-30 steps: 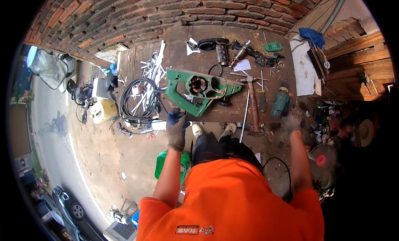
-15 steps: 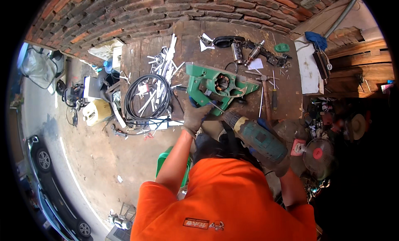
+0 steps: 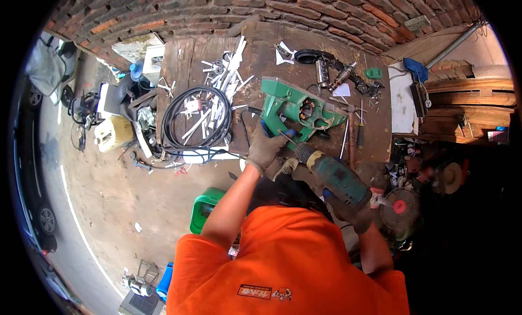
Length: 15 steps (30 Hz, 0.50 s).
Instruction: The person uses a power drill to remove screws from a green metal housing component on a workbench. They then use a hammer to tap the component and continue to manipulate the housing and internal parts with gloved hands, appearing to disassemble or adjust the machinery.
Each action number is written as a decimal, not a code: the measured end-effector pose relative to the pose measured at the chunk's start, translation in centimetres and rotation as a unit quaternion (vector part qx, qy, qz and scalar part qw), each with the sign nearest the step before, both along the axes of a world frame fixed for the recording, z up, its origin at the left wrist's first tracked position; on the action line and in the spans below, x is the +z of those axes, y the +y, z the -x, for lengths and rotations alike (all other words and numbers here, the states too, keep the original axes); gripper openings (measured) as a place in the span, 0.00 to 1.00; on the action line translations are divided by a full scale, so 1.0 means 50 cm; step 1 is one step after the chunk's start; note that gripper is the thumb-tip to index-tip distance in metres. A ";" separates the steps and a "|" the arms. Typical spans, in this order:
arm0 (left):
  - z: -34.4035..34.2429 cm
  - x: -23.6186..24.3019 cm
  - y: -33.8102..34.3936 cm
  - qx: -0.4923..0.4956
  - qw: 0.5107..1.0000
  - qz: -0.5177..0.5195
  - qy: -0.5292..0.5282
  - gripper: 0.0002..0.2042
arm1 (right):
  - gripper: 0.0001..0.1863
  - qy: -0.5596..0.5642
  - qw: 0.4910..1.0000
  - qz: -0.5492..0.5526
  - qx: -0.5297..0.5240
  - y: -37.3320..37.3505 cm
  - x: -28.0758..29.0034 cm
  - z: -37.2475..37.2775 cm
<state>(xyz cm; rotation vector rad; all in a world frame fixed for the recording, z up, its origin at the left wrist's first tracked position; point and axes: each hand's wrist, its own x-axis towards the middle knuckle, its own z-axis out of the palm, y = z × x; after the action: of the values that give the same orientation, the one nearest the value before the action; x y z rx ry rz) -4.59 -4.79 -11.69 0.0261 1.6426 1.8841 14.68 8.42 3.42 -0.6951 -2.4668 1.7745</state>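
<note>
My gloved left hand [image 3: 263,152] is closed around the handle of a green power tool housing [image 3: 276,105], which lies at the table's front edge. In the housing's round opening, dark and coppery parts show. My right hand [image 3: 350,213], also gloved, grips a teal cordless drill [image 3: 340,179] by its rear end, right of the housing. From its chuck a thin driver bit [image 3: 286,137] points up and left to the handle, beside my left fingers. Whether the bit's tip sits in a screw is too small to tell.
On the wooden table [image 3: 190,57] lie a coiled black cable [image 3: 166,122], white strips [image 3: 235,65], a hammer [image 3: 352,135], a screwdriver [image 3: 360,131] and a motor armature [image 3: 342,76]. A green bin [image 3: 200,206] stands below, left; a fan [image 3: 399,208] is at right.
My view has turned a little, so the table's things appear farther right. Both hands keep hold of the housing and the drill, and the bit stays against the handle area.
</note>
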 end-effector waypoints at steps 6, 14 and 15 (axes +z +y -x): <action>-0.004 -0.004 0.003 0.007 1.000 -0.001 0.016 0.23 | 0.25 -0.023 0.997 0.050 0.052 -0.018 0.091 0.080; -0.012 -0.021 0.016 0.003 0.999 0.051 0.014 0.26 | 0.22 -0.160 0.984 0.074 0.007 0.001 0.101 0.097; -0.015 -0.017 0.015 0.006 0.998 0.063 0.022 0.26 | 0.22 -0.158 0.984 0.085 0.008 0.009 0.103 0.096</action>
<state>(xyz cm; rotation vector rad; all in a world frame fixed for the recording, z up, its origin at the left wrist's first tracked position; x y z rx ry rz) -3.84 -4.04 -12.52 0.0061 1.7912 1.7976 9.88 8.85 8.55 -1.0481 -2.5304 2.0424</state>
